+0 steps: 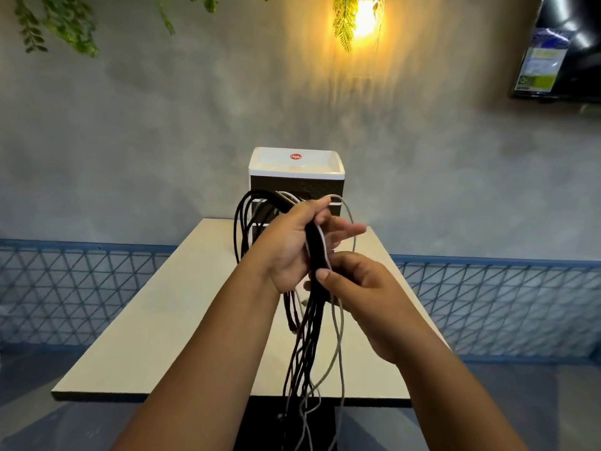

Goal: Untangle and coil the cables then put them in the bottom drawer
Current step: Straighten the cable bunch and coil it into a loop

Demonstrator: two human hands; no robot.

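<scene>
A tangled bundle of black, white and grey cables [309,327] hangs in the air above the table. My left hand [292,245] holds the bundle's upper part, thumb curled over it, with loops arching off to the left. Just below, my right hand [354,281] pinches the same strands between thumb and fingers. Loose ends dangle down past the table's front edge. Behind the hands stands a small drawer unit [296,172] with a white top and dark drawer fronts, its lower drawers hidden by the hands and cables.
The beige table [156,320] reaches back to a grey wall. Blue mesh railings [81,288] run along both sides. A lit wall lamp [366,17] and hanging plants are above, and a screen [562,53] is mounted at the upper right.
</scene>
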